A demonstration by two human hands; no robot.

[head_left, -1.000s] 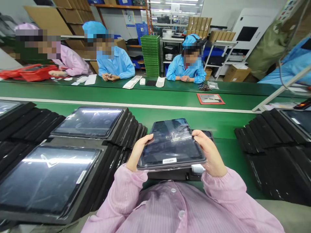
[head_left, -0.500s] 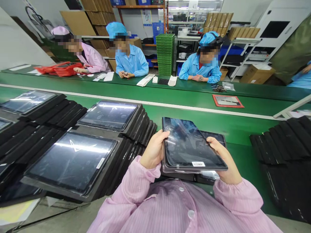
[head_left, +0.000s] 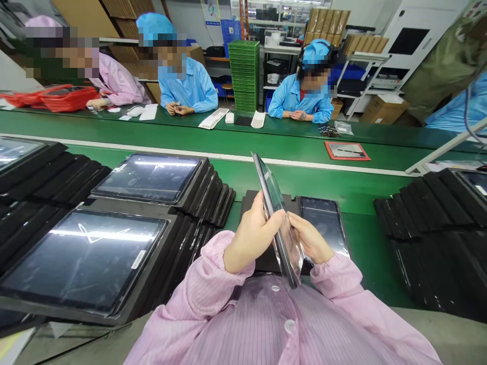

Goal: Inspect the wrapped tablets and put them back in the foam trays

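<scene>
A tablet (head_left: 274,223) stands on its edge in front of my chest, its thin side turned toward me. My left hand (head_left: 253,230) is closed around it, the thumb laid over the edge. On the other face, my right hand (head_left: 310,238) grips the tablet, partly behind clear plastic film (head_left: 292,246) that bulges from that side; its fingertips are partly hidden. Below my hands lies a black foam tray (head_left: 249,200). Another tablet (head_left: 323,218) rests in the tray's right part, its screen up.
Stacks of black trays holding tablets (head_left: 148,175) rise on my left, and more black trays (head_left: 426,213) stand at right. Across the green bench (head_left: 182,142) sit several co-workers. A red-framed panel (head_left: 347,150) lies beyond the white strip.
The held tablet has turned from lying nearly flat, screen up, to standing on edge. My hands have come closer together. The tray below shows more, and the view has shifted to the right.
</scene>
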